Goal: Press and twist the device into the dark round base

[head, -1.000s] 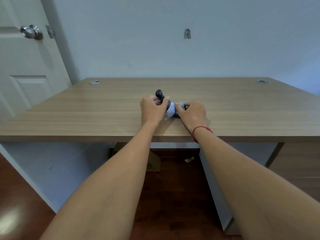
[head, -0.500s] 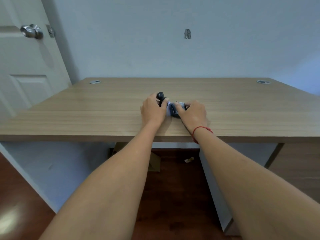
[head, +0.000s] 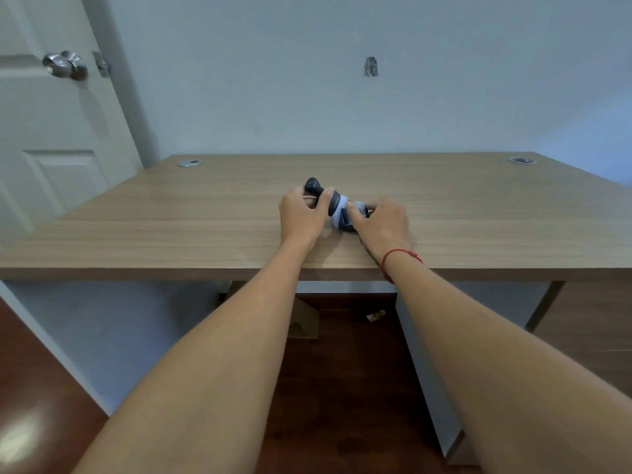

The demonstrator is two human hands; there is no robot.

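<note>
Between the half-second-old frame and now, the dark rounded end of the small dark-and-white object (head: pixel 333 208) has tipped up and leftward again, showing above the knuckles, while both forearms hold much the same line across the desk (head: pixel 171 227); the left hand (head: pixel 301 215) has its fingers curled round the dark stalk-like part, thumb against the wider collar, and the right hand (head: pixel 383 220) pinches the other end, where a grey-and-black piece (too small to identify) peeks out past the fingertips. Object and hands sit on the desktop near its front edge, roughly midway along, with two cable grommets (head: pixel 189 163) well apart at the rear corners. Judged from this, the risk lies in the opposed grips: if the two halves give suddenly under twisting or pulling, one part could spring free and skid off the near edge to the floor (head: pixel 342 388) below, where a cardboard piece (head: pixel 304 319) and a scrap already lie. A thumb wedged close to the seam could also be nipped, and a slipping hold on the smooth dark end would cost control
</note>
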